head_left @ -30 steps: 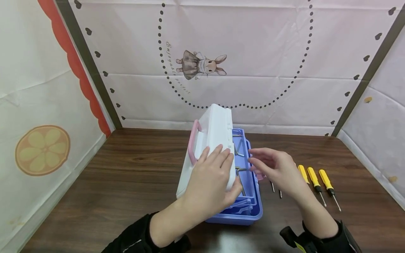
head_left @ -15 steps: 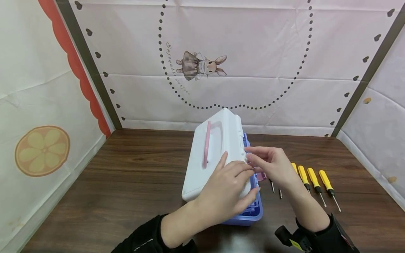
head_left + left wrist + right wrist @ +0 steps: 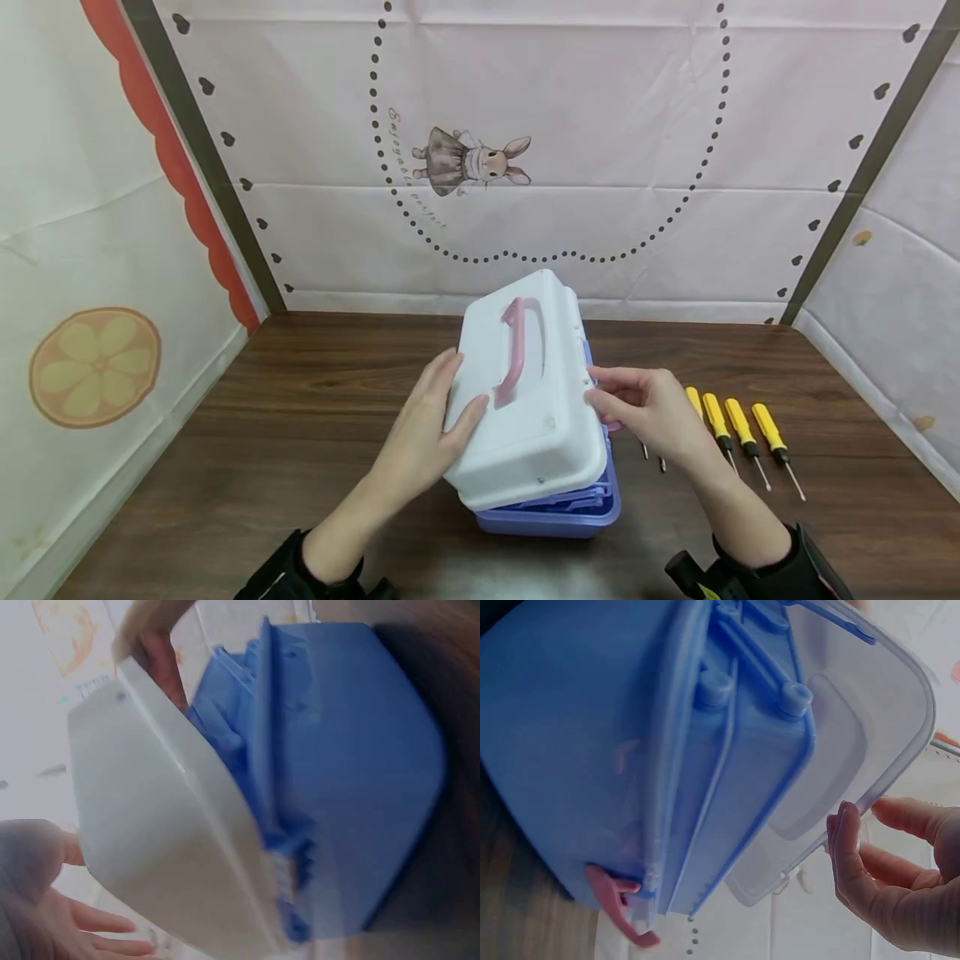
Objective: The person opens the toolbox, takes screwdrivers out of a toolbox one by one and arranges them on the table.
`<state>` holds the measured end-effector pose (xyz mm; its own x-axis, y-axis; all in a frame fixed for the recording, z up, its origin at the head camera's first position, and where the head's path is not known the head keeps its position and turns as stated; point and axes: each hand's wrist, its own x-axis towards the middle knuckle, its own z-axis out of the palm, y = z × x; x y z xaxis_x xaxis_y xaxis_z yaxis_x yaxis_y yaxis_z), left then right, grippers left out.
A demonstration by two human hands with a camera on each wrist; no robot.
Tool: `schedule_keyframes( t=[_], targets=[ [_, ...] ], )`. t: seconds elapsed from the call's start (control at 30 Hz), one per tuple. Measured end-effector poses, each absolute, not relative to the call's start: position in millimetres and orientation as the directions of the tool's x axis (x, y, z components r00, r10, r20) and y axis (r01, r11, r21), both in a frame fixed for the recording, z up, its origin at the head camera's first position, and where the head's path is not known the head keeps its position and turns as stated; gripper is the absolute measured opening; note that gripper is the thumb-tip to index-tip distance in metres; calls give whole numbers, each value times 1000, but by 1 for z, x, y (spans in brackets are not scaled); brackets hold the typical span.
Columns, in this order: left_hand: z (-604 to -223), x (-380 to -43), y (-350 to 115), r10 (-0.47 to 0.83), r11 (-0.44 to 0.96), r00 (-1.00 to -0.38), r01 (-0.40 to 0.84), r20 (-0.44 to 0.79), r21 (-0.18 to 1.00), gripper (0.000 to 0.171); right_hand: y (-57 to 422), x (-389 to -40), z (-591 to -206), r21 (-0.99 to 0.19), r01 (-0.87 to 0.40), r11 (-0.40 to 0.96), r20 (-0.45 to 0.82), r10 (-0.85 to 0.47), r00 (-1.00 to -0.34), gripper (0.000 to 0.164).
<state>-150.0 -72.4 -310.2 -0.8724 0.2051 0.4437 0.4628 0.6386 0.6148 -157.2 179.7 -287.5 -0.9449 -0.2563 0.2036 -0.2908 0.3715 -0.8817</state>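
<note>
A toolbox has a white lid [image 3: 528,454] with a pink handle [image 3: 517,354] and a blue base [image 3: 547,523]. The lid is tilted over the base, partly lowered, leaving a gap at the front and right. My left hand [image 3: 420,437] rests on the lid's left side, fingers fairly straight. In the right wrist view, my right hand [image 3: 904,877] pinches the lid's rim between thumb and fingers. Blue folding tray arms [image 3: 754,656] show inside the gap. A pink latch [image 3: 613,900] hangs loose on the base's right side. The tray contents are hidden under the lid.
Several screwdrivers with yellow handles [image 3: 741,421] lie in a row on the brown wooden table [image 3: 330,400], right of the toolbox and partly behind my right forearm. A white printed cloth wall [image 3: 615,125] stands behind the table, with similar walls on both sides.
The lid has swung rightward and down over the blue base, covering the trays with hex keys. My left hand moved from its top to its left side; my right hand now pinches its right edge.
</note>
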Motion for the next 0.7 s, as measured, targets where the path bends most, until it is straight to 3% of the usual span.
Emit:
schedule_keyframes(
  t=[0.17,0.4,0.7],
  targets=[
    [-321,-155,-76,210,614,-937,348,278,708,66,182,-154,-300,-835,-335,436,259,-225,-939,35],
    [-324,-155,-65,195,638,-936,349,294,686,67,185,-151,-316,-749,-370,550,330,-174,-928,29],
    [-326,-152,-51,216,699,-919,381,329,605,65,188,-147,-330,-637,-301,710,278,-152,-948,26]
  ],
)
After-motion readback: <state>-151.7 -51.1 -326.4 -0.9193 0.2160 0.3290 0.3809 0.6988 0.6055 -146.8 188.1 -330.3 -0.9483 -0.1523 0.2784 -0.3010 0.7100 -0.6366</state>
